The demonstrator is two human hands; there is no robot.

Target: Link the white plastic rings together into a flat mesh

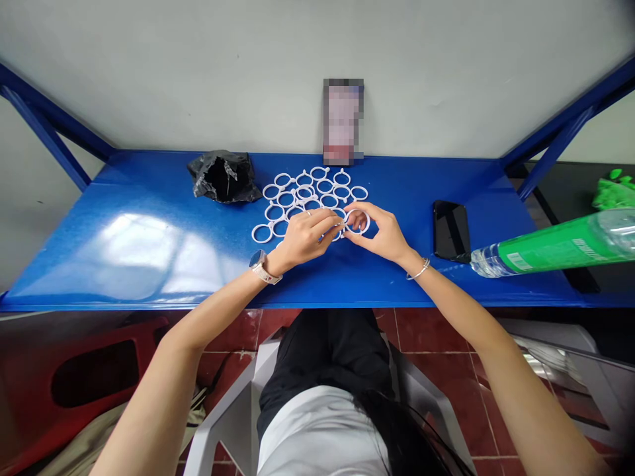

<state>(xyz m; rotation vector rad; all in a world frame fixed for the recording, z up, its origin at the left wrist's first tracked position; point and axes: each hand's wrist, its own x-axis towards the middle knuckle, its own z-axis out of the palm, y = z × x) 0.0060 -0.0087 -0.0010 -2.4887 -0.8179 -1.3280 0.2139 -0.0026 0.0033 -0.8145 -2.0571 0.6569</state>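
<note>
My right hand (380, 231) is closed on a white plastic ring (368, 218), thumb below and forefinger above, holding it tilted up over the table. Its other fingertips show through the ring's opening. My left hand (308, 235) is closed, fingertips pinched together at the ring's left side; what lies between them is too small to make out. Around and behind my left hand, several similar white rings (262, 242), each with a small knob or eyelet, lie spread on the blue table (397, 192). My left hand and fingers cover part of this group.
A crumpled black plastic bag (198, 178) stands open at the back left. A blurred-out upright panel (342, 122) leans on the wall. To the right lie a black phone (450, 228) and a green-labelled bottle (550, 244). Blue frame bars (555, 155) rise at both table ends.
</note>
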